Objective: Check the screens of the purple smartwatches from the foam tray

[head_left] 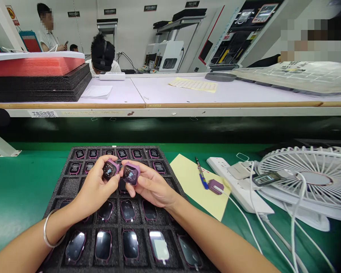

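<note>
The left hand and the right hand are up over a black foam tray. The fingers of the left hand are curled shut on a purple watch. The fingers of the right hand are curled shut on a second purple watch. The two watches sit between the hands, side by side and almost touching, with their dark screens up. Each one is a squat square, tipped a bit, so no long side stands out. More watches lie in rows in the tray, under and around the hands. To the right of the fingers, a pen and a small purple piece lie on a yellow paper. Farther right are a white power strip and a white fan. All this is on a green desk. Past it, a person is at a white desk.
</note>
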Demonstrator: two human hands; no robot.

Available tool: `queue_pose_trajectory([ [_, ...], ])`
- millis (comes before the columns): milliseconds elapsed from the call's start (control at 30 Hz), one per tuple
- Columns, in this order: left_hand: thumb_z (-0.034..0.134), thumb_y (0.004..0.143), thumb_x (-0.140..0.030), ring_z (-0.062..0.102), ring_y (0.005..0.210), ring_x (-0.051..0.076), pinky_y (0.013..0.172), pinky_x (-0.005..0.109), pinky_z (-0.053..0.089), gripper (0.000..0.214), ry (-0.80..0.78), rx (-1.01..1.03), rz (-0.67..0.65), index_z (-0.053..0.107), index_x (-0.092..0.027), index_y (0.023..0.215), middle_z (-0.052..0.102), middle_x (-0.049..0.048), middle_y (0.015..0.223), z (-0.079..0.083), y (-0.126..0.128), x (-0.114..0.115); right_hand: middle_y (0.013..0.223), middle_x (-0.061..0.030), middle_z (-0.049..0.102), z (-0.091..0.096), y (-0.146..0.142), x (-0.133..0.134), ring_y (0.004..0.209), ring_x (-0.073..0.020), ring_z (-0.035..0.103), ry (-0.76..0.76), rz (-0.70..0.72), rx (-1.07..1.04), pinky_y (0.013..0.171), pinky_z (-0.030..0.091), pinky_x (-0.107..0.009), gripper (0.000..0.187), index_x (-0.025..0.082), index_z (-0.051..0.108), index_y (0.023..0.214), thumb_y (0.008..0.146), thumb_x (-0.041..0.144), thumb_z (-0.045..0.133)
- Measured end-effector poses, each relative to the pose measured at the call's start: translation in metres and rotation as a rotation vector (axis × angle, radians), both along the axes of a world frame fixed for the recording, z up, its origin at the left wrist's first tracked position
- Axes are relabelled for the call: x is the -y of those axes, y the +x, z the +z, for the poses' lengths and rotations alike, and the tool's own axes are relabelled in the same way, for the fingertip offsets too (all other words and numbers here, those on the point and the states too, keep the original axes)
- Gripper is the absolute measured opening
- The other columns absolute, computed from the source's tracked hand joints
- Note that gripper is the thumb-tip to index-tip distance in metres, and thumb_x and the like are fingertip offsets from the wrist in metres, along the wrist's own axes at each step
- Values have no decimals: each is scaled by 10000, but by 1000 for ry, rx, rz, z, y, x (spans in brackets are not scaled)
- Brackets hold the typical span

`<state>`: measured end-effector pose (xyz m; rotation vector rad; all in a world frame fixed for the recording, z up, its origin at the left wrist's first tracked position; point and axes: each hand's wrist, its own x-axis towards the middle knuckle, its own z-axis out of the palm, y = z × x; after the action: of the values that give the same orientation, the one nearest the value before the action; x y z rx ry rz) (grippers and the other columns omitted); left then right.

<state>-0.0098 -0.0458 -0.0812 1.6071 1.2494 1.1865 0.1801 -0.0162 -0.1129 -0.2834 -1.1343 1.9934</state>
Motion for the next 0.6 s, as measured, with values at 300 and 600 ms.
queue_pose_trajectory([
  [300,666,792,-271,600,863,164,691,270,483,394,-83,70,14,587,-189,1169,655,40,1014,6,-2,-4,1149,-50,700,2,-1,-1,720,-124,648,-53,-18,-19,706,492,-281,435,273,712,1239,829,350,837],
  [600,766,777,-452,636,603,106,584,254,524,773,-348,434,-3,475,-152,1428,675,30,914,3,-1,-14,856,-36,720,-4,-5,-12,766,-180,686,-201,-174,53,738,524,-324,549,204,617,1326,831,356,802],
])
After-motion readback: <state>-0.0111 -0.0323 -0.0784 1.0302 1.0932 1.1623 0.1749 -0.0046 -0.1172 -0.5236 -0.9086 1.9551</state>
